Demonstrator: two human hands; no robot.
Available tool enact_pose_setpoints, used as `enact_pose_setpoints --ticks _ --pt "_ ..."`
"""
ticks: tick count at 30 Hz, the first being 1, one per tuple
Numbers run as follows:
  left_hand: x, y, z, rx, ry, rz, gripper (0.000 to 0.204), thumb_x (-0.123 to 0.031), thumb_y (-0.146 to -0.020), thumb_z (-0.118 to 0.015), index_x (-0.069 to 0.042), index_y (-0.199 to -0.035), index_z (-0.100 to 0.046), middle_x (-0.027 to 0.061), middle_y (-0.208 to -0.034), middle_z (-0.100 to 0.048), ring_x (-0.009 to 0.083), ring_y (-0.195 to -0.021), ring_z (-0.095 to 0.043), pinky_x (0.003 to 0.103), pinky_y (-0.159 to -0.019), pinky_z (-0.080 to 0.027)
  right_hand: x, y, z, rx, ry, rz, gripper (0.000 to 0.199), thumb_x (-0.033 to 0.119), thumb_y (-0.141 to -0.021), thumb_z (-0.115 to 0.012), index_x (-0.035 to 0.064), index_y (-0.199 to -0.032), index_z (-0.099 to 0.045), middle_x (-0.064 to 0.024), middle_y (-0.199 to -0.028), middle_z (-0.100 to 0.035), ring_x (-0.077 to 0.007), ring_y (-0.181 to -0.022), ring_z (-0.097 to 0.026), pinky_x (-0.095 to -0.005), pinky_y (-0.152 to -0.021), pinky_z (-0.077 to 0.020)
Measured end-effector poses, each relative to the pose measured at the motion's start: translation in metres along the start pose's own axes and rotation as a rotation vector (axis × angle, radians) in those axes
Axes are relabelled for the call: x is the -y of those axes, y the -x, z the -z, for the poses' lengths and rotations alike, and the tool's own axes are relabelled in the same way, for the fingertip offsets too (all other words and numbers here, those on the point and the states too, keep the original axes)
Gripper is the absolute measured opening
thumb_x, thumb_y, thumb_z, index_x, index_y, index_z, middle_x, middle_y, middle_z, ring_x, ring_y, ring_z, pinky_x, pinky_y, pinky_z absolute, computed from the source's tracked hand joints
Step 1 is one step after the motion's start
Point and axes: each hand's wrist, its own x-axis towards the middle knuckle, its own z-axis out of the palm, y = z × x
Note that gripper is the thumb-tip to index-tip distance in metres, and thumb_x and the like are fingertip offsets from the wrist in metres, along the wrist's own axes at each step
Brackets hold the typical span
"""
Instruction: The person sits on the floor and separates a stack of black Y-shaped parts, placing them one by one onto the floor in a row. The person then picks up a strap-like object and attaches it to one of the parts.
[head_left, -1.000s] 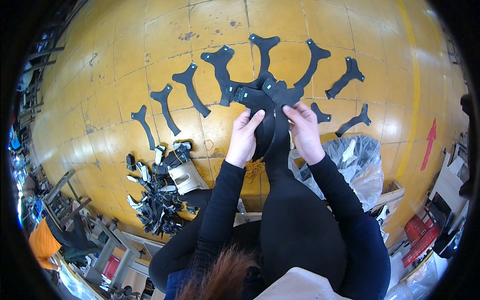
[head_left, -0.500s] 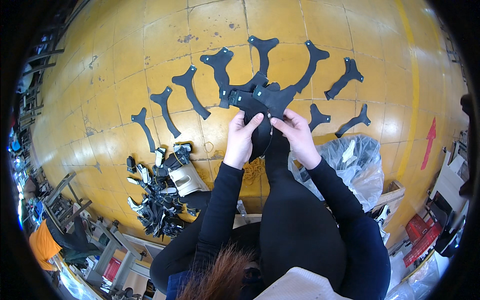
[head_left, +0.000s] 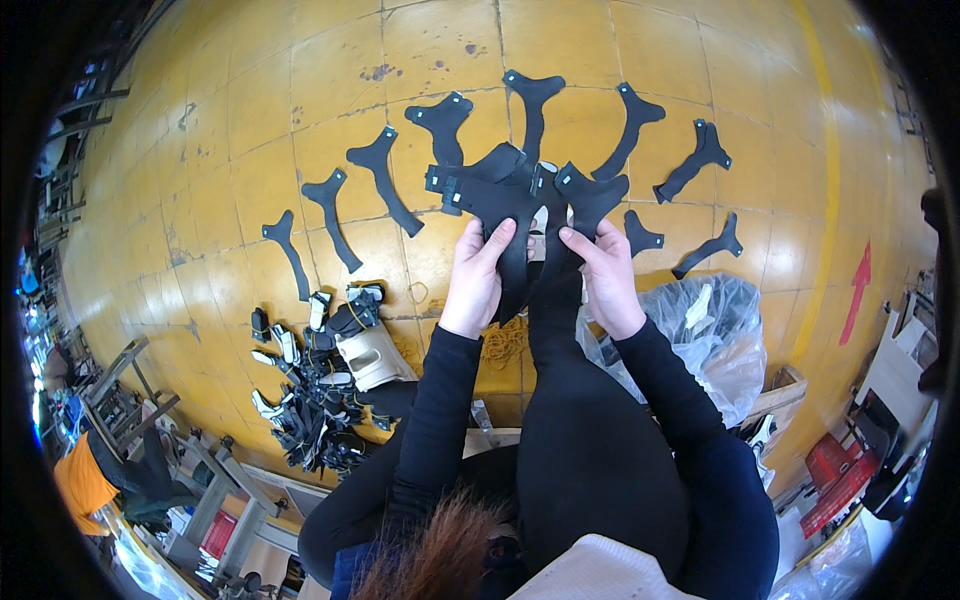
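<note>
My left hand (head_left: 474,280) is closed on one black Y-shaped fabric piece (head_left: 488,203), thumb on top, its forked end pointing away from me. My right hand (head_left: 606,280) pinches another black fabric piece (head_left: 592,192) between thumb and fingers. The two held pieces are apart at the top, with a pale gap between them. Just beyond, more dark pieces (head_left: 508,160) overlap; how many is hidden. Several similar Y-shaped pieces (head_left: 535,92) lie fanned out on the floor, each with a small light label.
On the yellow tiled floor (head_left: 440,45), a heap of black-and-white bundled parts (head_left: 310,420) lies left of my legs. Yellow bands (head_left: 505,343) lie between my arms. A clear plastic bag (head_left: 715,345) sits at right beside a wooden box (head_left: 780,392). A person in orange (head_left: 82,485) is at far left.
The two held pieces have come apart at their forked ends, the left one shifting left and the right one right. A pale gap now shows between them. Both hands stay nearly in place.
</note>
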Motion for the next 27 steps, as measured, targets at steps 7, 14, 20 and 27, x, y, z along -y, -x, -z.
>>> enact_pose_setpoints --ticks 7,14,20,27 --pt "0.001 0.001 0.000 -0.001 -0.024 -0.029 0.025 -0.005 -0.089 -0.060 -0.003 -0.111 -0.050 0.0069 -0.106 -0.061 0.0124 -0.092 -0.061 0.027 -0.081 -0.050 0.002 0.001 0.000 0.057 0.065 -0.045 0.017 0.004 -0.084 -0.065 -0.0002 -0.100 -0.062 -0.0015 -0.096 -0.065 -0.0068 -0.085 -0.059 -0.0216 -0.077 -0.0457" --pt "0.000 0.003 -0.001 -0.019 -0.029 0.002 0.037 -0.005 -0.087 -0.062 -0.003 -0.121 -0.047 0.0065 -0.114 -0.059 0.0144 -0.105 -0.056 0.029 -0.093 -0.043 0.000 0.003 0.001 0.056 0.125 -0.061 0.012 0.002 -0.083 -0.065 0.0023 -0.095 -0.062 -0.0001 -0.093 -0.065 -0.0046 -0.082 -0.058 -0.0203 -0.073 -0.0453" --pt "0.003 -0.001 0.009 -0.039 -0.114 -0.071 0.024 -0.008 -0.090 -0.058 -0.004 -0.113 -0.049 0.0058 -0.097 -0.062 0.0134 -0.080 -0.058 0.027 -0.072 -0.048 -0.001 0.003 0.001 0.076 0.083 -0.069 0.017 0.002 -0.083 -0.065 0.0016 -0.100 -0.062 -0.0001 -0.096 -0.064 -0.0056 -0.086 -0.057 -0.0210 -0.078 -0.0444" --pt "-0.005 -0.011 0.033 -0.188 -0.021 -0.117 0.020 -0.006 -0.090 -0.057 -0.004 -0.108 -0.049 0.0083 -0.091 -0.062 0.0148 -0.072 -0.057 0.027 -0.065 -0.049 0.007 0.002 0.008 0.033 0.097 -0.050 0.015 0.005 -0.084 -0.064 0.0016 -0.099 -0.063 0.0001 -0.096 -0.064 -0.0063 -0.087 -0.057 -0.0222 -0.080 -0.0437"
